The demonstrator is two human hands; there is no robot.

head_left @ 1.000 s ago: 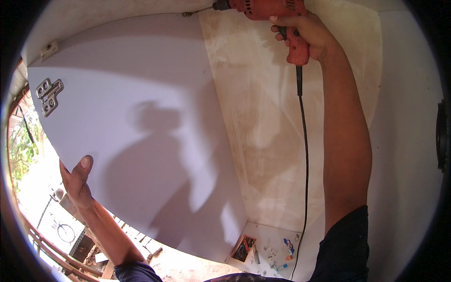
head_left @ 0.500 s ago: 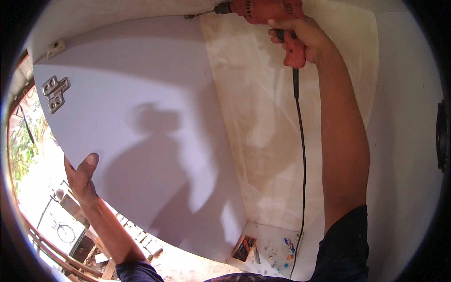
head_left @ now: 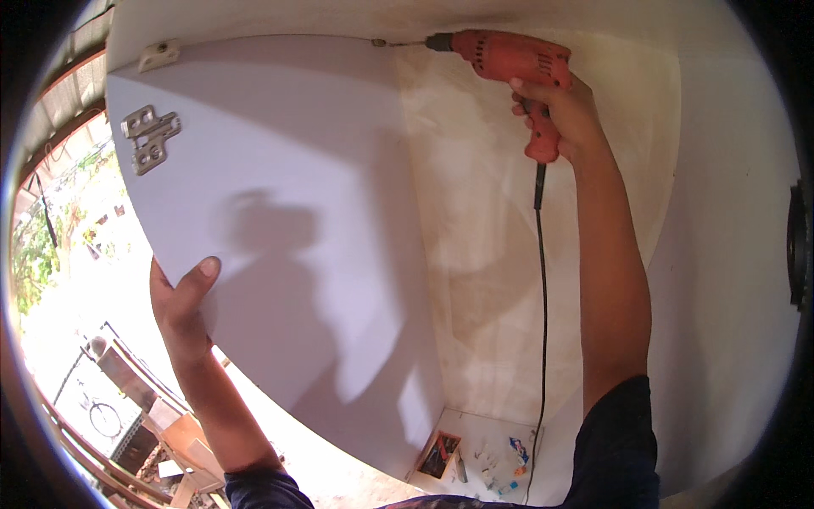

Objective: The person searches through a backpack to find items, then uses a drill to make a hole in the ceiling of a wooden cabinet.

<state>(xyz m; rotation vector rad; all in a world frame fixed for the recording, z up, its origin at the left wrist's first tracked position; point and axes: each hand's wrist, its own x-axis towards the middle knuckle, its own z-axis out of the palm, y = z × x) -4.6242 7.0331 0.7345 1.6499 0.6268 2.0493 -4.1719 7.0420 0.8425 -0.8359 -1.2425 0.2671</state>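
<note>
A red corded power drill point(head_left: 517, 61) is in my right hand point(head_left: 570, 114), fingers wrapped round its handle near the top of the cabinet. Its long thin bit point(head_left: 409, 43) points left, lying along the top edge of a white side panel point(head_left: 280, 127). The tip is close to the line where panel and top meet; whether it touches cannot be made out. My left hand point(head_left: 185, 297) grips the panel's outer edge, thumb on the inner face, fingers hidden behind. Above that hand, a metal hinge plate point(head_left: 151, 140) is fixed to the panel.
A small pale block point(head_left: 159, 56) sits at the upper left corner. The black power cord point(head_left: 545, 322) hangs down to the cabinet floor, where a small tool box point(head_left: 439, 455) and scattered small parts point(head_left: 500, 467) lie. A bicycle point(head_left: 103, 418) stands outside at left.
The whole view has shifted, so panel, hinge plate and left hand appear farther right and higher. The drill now shows lower and more fully. Both hands keep their hold.
</note>
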